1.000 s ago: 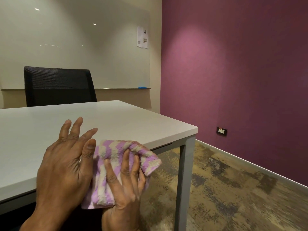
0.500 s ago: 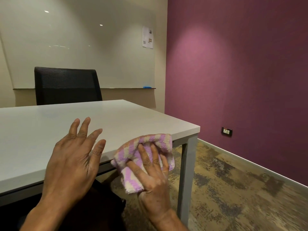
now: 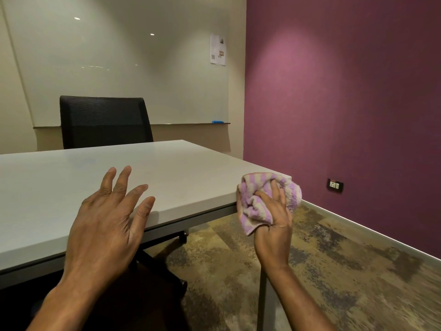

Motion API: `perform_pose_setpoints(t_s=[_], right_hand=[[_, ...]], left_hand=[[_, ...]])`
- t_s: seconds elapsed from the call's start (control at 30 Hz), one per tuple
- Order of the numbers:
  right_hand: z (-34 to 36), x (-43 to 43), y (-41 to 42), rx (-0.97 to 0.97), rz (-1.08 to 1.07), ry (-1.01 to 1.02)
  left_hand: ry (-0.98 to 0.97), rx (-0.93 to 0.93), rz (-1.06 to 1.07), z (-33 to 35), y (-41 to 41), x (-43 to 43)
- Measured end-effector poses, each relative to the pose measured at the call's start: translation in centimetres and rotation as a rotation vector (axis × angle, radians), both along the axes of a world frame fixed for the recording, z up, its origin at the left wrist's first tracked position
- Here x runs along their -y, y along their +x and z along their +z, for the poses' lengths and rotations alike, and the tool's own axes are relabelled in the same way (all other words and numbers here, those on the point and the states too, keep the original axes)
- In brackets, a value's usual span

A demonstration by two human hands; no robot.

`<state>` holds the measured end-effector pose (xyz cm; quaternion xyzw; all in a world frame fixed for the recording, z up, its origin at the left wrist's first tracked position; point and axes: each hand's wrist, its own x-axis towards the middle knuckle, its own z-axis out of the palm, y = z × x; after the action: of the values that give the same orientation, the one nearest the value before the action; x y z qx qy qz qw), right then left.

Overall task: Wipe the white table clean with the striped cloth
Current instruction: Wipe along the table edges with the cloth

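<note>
Purple wall and patterned carpet frame the broad white rectangular table [image 3: 71,187], its top bare and hard.
Across its near edge my left hand [image 3: 107,223] lies flat, fingers spread, gripping nothing; my right hand [image 3: 274,216] clenches the soft purple-and-cream striped terry cloth [image 3: 260,199], bunched against the table's right front corner. Light and limp, it seems best held as a wad so no loose end trails.

Single head-worn wide-angle view, looking forward and slightly down from the near edge of the white table [image 3: 71,192]. The tabletop fills 9 to 12 o'clock, close to the lens. The table's corner lies toward 1 o'clock. The purple wall [image 3: 346,103] spans 1 to 3 o'clock. No second view exists.
</note>
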<state>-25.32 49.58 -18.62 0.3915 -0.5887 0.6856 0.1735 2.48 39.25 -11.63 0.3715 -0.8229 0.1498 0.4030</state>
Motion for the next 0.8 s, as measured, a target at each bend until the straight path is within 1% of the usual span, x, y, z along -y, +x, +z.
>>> perform_pose_setpoints(t_s=[0.1,0.2,0.3,0.37,0.47,0.57,0.63,0.7,0.8], right_hand=[[1.0,-0.2,-0.9,0.156,0.055,-0.059],[2.2,-0.5,-0.8,0.315,0.049,-0.161],[2.5,-0.5,-1.2,0.424,0.072,-0.263],[2.7,-0.6,-1.4,0.448,0.098,-0.289],[2.6,-0.7,-1.3,0.437,0.129,-0.301],[2.3,-0.4,-1.4,0.39,0.116,-0.296],[2.1,-0.4,-1.4,0.308,0.122,-0.27],[2.0,-0.5,-1.2,0.206,0.121,-0.226],[2.7,-0.8,-1.3,0.067,0.091,-0.139]], left_hand=[[-0.017,0.028,0.03,0.0,-0.1,0.4],[-0.012,0.04,0.053,-0.1,-0.1,0.5],[0.006,0.035,0.065,0.0,-0.2,0.4],[0.03,0.025,0.064,0.2,-0.3,0.0],[0.084,-0.037,0.011,0.5,-0.4,-0.5],[0.15,-0.222,-0.165,1.1,-1.8,-1.9],[0.215,-0.335,-0.309,1.3,-4.0,-3.6],[0.368,-0.442,-0.462,1.7,-6.8,-5.4],[0.721,-0.578,-0.631,3.3,-10.5,-7.2]])
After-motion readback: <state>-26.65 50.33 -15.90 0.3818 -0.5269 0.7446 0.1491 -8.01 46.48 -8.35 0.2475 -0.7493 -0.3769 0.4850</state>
